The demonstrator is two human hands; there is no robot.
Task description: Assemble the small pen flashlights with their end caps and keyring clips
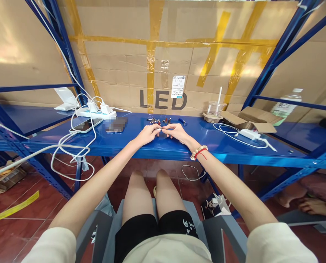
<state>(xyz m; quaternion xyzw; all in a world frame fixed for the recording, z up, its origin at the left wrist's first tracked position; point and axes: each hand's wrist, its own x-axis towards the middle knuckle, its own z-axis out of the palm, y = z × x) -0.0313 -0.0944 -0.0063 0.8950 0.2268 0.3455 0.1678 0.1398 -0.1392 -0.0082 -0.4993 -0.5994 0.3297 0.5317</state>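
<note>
Both of my hands meet at the front middle of the blue shelf (141,147), fingertips almost touching. My left hand (148,134) is closed in a pinch, and a small pale bit shows at its fingertips. My right hand (176,132) pinches at the same spot, its thumb and forefinger around something too small to name. Just behind the fingers lies a pile of small metal and red pieces (154,121), with a few dark and red bits (167,120) beside it. A blue carabiner-like clip (182,121) rests behind my right hand.
To the left are a white power strip (97,114) with chargers, a phone (86,125), a dark flat object (116,125) and looping white cables. To the right stand a plastic cup (215,109) with a straw, an open cardboard box (250,117), a white adapter (249,134) and a bottle (287,106).
</note>
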